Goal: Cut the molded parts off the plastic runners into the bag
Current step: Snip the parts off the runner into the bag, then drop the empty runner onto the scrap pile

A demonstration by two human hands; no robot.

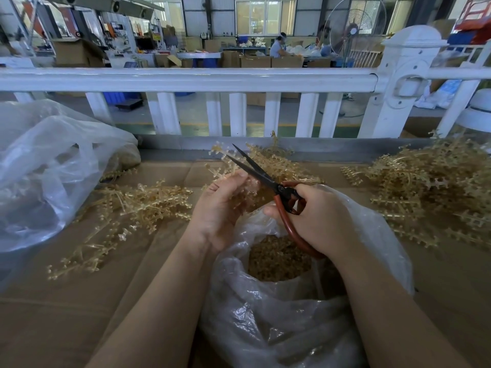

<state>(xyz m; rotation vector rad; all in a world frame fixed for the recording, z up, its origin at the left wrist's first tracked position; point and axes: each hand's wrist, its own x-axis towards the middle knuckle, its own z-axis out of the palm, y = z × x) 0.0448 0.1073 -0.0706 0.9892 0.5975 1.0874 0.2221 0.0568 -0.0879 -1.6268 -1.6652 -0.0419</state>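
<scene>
Above the mouth of the clear crinkled plastic bag [279, 309], which is part-filled with small tan cut parts [276, 258], the left hand [220, 208] curls its fingers around a translucent tan plastic runner [225, 160] with parts on it. The right hand [316, 219] grips the red handles of the black-bladed scissors [255, 168], whose blades stand apart at the runner. Loose runner heaps [435, 192] lie on the brown cardboard [66, 301] on either side of the bag, and a second clear bag [45, 166] slumps well left of it.
</scene>
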